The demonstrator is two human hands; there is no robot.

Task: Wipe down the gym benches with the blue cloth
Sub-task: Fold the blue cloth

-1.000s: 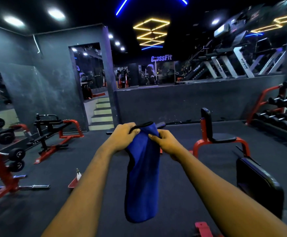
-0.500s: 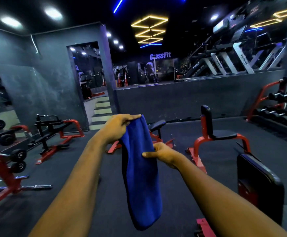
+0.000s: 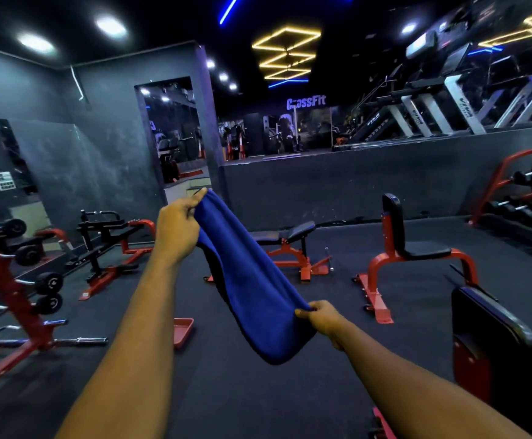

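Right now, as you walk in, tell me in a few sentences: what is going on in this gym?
A person holds a blue cloth in the air, stretched between both hands. The left hand pinches its upper end and the right hand grips its lower end. The cloth touches no bench: a low bench and an upright seat stand ahead, untouched.

Open floor (image 3: 226, 391) straight ahead, flat bench (image 3: 290, 232) beyond it, upright bench (image 3: 426, 250) to the right, padded bench (image 3: 493, 337) close at right edge, weight rack (image 3: 17, 296) crowding left, red tray (image 3: 182, 331) low on floor.
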